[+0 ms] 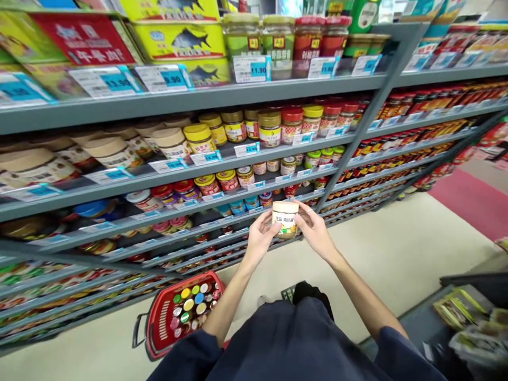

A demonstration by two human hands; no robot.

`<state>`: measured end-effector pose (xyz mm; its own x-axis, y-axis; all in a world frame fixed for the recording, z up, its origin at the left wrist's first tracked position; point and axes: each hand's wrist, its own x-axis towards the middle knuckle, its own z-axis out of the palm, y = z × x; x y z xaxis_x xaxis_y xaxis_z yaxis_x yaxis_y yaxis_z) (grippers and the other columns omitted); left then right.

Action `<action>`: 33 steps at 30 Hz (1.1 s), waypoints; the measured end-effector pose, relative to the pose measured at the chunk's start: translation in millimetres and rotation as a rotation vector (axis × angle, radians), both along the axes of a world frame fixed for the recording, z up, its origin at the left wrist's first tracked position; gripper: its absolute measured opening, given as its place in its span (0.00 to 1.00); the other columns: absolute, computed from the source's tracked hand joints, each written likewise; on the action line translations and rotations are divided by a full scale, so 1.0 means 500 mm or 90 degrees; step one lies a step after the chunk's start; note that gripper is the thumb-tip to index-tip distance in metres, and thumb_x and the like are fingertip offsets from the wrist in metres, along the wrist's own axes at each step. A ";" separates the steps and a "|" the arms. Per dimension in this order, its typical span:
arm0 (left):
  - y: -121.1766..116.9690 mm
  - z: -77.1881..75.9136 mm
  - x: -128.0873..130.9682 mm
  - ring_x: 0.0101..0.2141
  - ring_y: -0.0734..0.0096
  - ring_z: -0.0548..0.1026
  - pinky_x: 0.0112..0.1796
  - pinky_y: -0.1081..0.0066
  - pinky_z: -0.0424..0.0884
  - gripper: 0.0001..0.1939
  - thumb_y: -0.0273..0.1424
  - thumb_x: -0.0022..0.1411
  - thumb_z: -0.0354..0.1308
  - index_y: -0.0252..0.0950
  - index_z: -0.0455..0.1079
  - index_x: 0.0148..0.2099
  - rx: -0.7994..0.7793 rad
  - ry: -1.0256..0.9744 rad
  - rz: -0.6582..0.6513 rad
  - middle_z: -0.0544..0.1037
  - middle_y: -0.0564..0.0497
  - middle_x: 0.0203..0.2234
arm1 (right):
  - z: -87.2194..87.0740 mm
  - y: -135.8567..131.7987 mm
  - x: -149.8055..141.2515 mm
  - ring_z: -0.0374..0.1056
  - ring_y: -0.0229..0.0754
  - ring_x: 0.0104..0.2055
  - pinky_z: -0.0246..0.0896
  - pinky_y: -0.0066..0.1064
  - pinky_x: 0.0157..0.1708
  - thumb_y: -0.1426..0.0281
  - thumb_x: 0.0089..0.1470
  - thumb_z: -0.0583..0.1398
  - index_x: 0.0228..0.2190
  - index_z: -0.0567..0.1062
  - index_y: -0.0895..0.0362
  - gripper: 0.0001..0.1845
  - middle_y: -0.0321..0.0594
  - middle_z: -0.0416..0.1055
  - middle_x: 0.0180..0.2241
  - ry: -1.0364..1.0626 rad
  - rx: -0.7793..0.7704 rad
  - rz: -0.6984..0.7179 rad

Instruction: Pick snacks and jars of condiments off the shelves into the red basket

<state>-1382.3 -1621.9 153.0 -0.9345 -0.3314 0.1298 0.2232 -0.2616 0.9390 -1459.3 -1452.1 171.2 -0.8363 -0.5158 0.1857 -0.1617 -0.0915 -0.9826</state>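
Between my two hands, in front of the shelves, is a small jar (pixel 284 217) with a beige lid and a white label with dark print. My left hand (pixel 261 236) grips its left side, thumb at the front. On the other side my right hand (pixel 315 233) has its fingers closed round the jar, thumb near the label's edge. The jar is upright, label facing me. The fingers behind it are partly hidden. Below my left forearm, a red shopping basket (pixel 156 317) on the floor holds several jars with coloured lids (pixel 188 305).
Grey shelves (pixel 222 95) stocked with jars and yellow tins (pixel 180 41) run across the front and off to the right. Price tags (pixel 252 69) line their edges. A dark stand with packaged goods (pixel 460 312) is at the lower right. Pale floor (pixel 397 248) lies between.
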 end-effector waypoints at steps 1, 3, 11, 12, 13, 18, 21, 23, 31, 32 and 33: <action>0.008 0.005 -0.012 0.61 0.50 0.76 0.58 0.58 0.75 0.36 0.46 0.55 0.75 0.33 0.73 0.61 -0.003 0.003 0.010 0.78 0.37 0.60 | 0.001 0.005 -0.016 0.76 0.45 0.47 0.77 0.36 0.48 0.50 0.63 0.63 0.67 0.67 0.52 0.37 0.46 0.76 0.54 0.002 -0.003 0.009; 0.024 0.019 -0.036 0.60 0.50 0.76 0.58 0.58 0.75 0.36 0.45 0.56 0.75 0.33 0.74 0.61 -0.012 0.017 0.036 0.78 0.37 0.60 | 0.007 0.015 -0.054 0.76 0.46 0.48 0.76 0.38 0.50 0.50 0.63 0.64 0.67 0.67 0.53 0.37 0.47 0.77 0.54 0.009 -0.019 0.040; 0.133 0.054 -0.107 0.58 0.51 0.77 0.58 0.58 0.75 0.36 0.44 0.56 0.75 0.33 0.72 0.62 -0.028 0.030 0.186 0.79 0.37 0.59 | 0.021 0.065 -0.210 0.76 0.49 0.52 0.75 0.40 0.53 0.49 0.63 0.64 0.67 0.67 0.52 0.38 0.47 0.77 0.54 0.025 -0.043 0.201; 0.150 0.053 -0.113 0.58 0.52 0.78 0.58 0.58 0.75 0.36 0.43 0.57 0.75 0.33 0.72 0.62 -0.028 0.029 0.205 0.79 0.37 0.59 | 0.020 0.073 -0.224 0.76 0.49 0.51 0.75 0.41 0.53 0.49 0.63 0.64 0.67 0.67 0.52 0.38 0.47 0.78 0.53 0.025 -0.039 0.218; 0.165 0.051 -0.118 0.58 0.52 0.78 0.58 0.58 0.75 0.35 0.43 0.57 0.75 0.33 0.72 0.62 -0.029 0.030 0.222 0.79 0.37 0.58 | 0.019 0.081 -0.235 0.76 0.49 0.50 0.75 0.41 0.53 0.48 0.63 0.63 0.67 0.67 0.52 0.38 0.47 0.78 0.53 0.023 -0.036 0.232; 0.214 0.062 -0.126 0.59 0.50 0.78 0.58 0.57 0.75 0.34 0.44 0.57 0.75 0.34 0.74 0.61 -0.044 0.024 0.289 0.80 0.37 0.58 | 0.033 0.102 -0.266 0.77 0.50 0.51 0.76 0.42 0.54 0.47 0.62 0.64 0.68 0.67 0.53 0.40 0.48 0.77 0.56 0.004 -0.047 0.294; 0.224 0.082 -0.113 0.59 0.49 0.77 0.60 0.55 0.73 0.34 0.44 0.57 0.75 0.34 0.74 0.61 -0.050 0.015 0.329 0.79 0.37 0.58 | 0.053 0.101 -0.266 0.74 0.52 0.58 0.74 0.44 0.58 0.46 0.67 0.57 0.69 0.66 0.52 0.37 0.47 0.74 0.61 0.036 -0.047 0.329; 0.223 0.093 -0.102 0.61 0.49 0.76 0.61 0.54 0.72 0.34 0.44 0.57 0.74 0.34 0.74 0.61 -0.045 0.021 0.340 0.79 0.37 0.59 | 0.066 0.099 -0.260 0.70 0.52 0.64 0.69 0.45 0.63 0.46 0.69 0.54 0.68 0.67 0.51 0.35 0.44 0.70 0.65 0.073 -0.047 0.334; 0.166 0.088 -0.047 0.60 0.49 0.76 0.60 0.56 0.74 0.35 0.44 0.57 0.75 0.33 0.73 0.61 -0.040 0.062 0.276 0.79 0.36 0.59 | 0.084 0.077 -0.181 0.58 0.50 0.73 0.52 0.45 0.74 0.49 0.69 0.56 0.69 0.66 0.49 0.34 0.38 0.64 0.70 0.153 -0.033 0.265; 0.153 0.086 -0.033 0.60 0.49 0.77 0.59 0.56 0.74 0.35 0.44 0.57 0.75 0.33 0.73 0.62 -0.044 0.067 0.270 0.79 0.36 0.59 | 0.084 0.067 -0.163 0.58 0.50 0.73 0.52 0.46 0.74 0.48 0.69 0.56 0.69 0.66 0.49 0.34 0.38 0.64 0.70 0.156 -0.031 0.257; 0.137 0.083 -0.015 0.59 0.49 0.77 0.59 0.56 0.75 0.36 0.44 0.56 0.75 0.33 0.73 0.62 -0.047 0.070 0.268 0.79 0.37 0.58 | 0.083 0.054 -0.142 0.58 0.50 0.73 0.52 0.46 0.74 0.48 0.69 0.56 0.69 0.66 0.49 0.34 0.38 0.64 0.70 0.158 -0.027 0.250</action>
